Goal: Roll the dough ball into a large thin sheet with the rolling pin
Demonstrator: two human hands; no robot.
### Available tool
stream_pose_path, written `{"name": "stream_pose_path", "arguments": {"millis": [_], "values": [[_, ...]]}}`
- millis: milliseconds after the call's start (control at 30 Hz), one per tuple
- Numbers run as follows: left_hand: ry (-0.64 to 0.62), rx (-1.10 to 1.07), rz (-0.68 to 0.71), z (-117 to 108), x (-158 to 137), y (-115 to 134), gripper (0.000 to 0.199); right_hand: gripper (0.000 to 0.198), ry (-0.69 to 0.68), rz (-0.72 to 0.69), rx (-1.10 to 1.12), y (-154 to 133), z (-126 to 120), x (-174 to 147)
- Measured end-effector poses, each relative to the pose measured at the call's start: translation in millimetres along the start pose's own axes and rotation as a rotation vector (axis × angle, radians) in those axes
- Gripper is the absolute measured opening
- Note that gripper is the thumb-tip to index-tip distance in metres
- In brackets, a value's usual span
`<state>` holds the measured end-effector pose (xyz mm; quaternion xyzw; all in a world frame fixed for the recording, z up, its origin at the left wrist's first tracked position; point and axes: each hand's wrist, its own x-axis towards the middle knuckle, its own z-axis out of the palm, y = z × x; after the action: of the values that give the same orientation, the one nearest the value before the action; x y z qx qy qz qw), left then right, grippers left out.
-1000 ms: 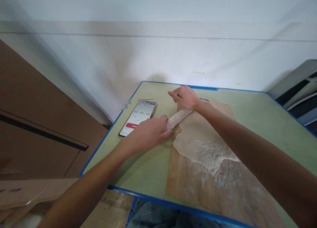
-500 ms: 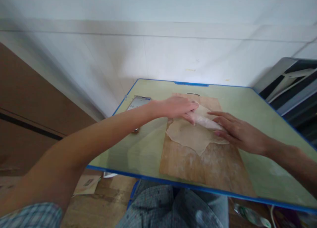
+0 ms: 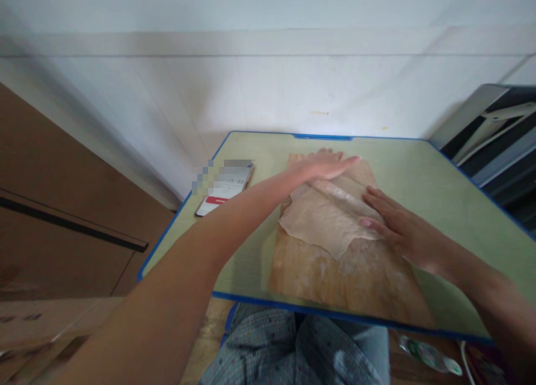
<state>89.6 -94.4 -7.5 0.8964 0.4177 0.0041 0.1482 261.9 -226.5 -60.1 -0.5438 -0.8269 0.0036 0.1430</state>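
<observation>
A thin, ragged-edged sheet of dough (image 3: 320,217) lies on a floured wooden board (image 3: 318,276). Across its far part, slantwise, runs a pale rolling pin (image 3: 339,194); whether dough is wrapped around it I cannot tell. My left hand (image 3: 329,164) is open at the pin's far left end, palm down, fingers stretched forward and thumb out to the right. At the near right end, my right hand (image 3: 389,223) rests with straight fingers and the thumb apart. Both palms hide the pin's ends.
A phone (image 3: 226,187) showing a timer lies left of the board on the pale green table (image 3: 251,251) with blue edging. A white wall (image 3: 268,95) stands behind. A brown cabinet (image 3: 62,206) is at the left, a plastic bottle (image 3: 429,356) on the floor.
My left hand has moved forward and its fingers have straightened from around the pin. My right hand has shifted slightly, its fingers now closer together. More of the phone shows.
</observation>
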Motion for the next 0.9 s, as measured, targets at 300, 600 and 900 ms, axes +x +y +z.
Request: {"name": "stream_pose_path", "arguments": {"millis": [300,600,900], "values": [[0.037,0.057,-0.066,9,13,-4,0.064,0.064,0.111,-0.002,-0.172,-45,-4,-15],[0.074,0.068,-0.06,12,-7,-8,0.06,0.073,0.153,0.064,-0.343,-75,-5,-15],[0.058,0.133,-0.017,13,-34,-14,0.059,0.066,0.113,0.088,-0.279,-106,-11,-19]]}}
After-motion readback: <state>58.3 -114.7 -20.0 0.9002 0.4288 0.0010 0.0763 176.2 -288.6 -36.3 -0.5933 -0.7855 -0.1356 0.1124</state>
